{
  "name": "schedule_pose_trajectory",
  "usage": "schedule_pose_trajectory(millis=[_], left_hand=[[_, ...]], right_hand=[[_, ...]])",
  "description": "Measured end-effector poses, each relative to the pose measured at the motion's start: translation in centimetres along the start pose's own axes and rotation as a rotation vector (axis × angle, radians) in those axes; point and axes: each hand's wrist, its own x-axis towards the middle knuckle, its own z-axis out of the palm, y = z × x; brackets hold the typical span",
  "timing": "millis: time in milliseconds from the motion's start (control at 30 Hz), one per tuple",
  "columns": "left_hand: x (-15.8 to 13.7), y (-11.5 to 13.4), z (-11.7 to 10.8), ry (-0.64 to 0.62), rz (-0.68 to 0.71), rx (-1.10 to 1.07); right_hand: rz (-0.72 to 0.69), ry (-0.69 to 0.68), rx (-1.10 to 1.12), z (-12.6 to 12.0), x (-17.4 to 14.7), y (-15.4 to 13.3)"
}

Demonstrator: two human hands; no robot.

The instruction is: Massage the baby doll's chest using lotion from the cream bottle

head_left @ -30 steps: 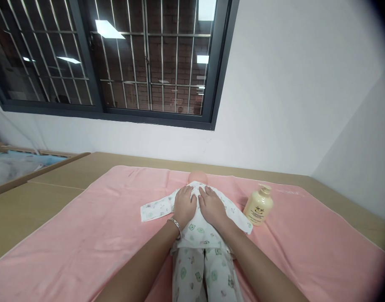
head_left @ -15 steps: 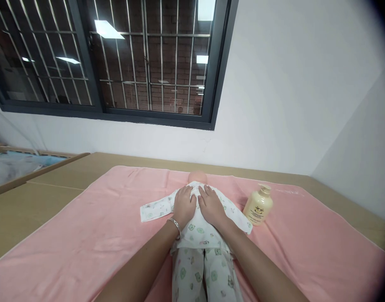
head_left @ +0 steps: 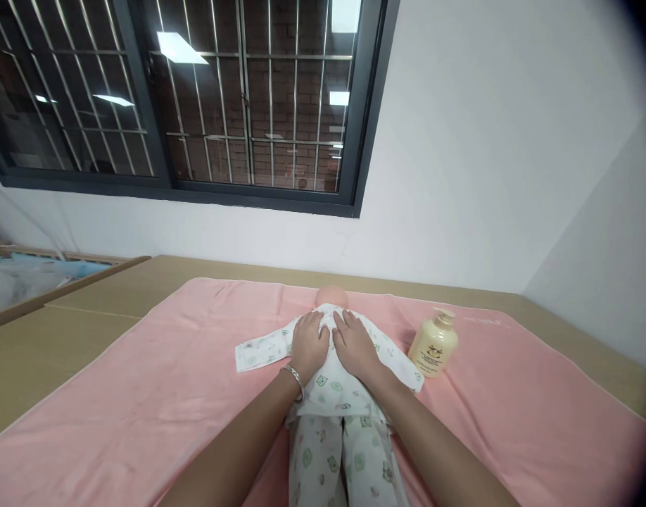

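A baby doll lies on a pink sheet, its head toward the wall. It wears a white printed top with sleeves spread to both sides, and matching trousers. My left hand rests flat on the upper left of the top, fingers pointing at the doll's head; a silver bracelet circles that wrist. Flat on the upper right of the top lies my right hand, fingers stretched and a little apart. The doll's face cannot be seen.
A pale yellow pump bottle stands on the sheet beside the doll's right-hand sleeve. Under the sheet is a wooden surface, bordered by a white wall with a barred window. A wooden-edged bin with plastic-covered items sits far left.
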Motion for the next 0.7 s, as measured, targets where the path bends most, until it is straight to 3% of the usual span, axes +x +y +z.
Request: schedule_pose_trajectory(millis=[700], left_hand=[[0.07,0.12,-0.06,-0.011,-0.012,0.003]], right_hand=[[0.003,0.01,0.01,-0.07,0.0,-0.07]])
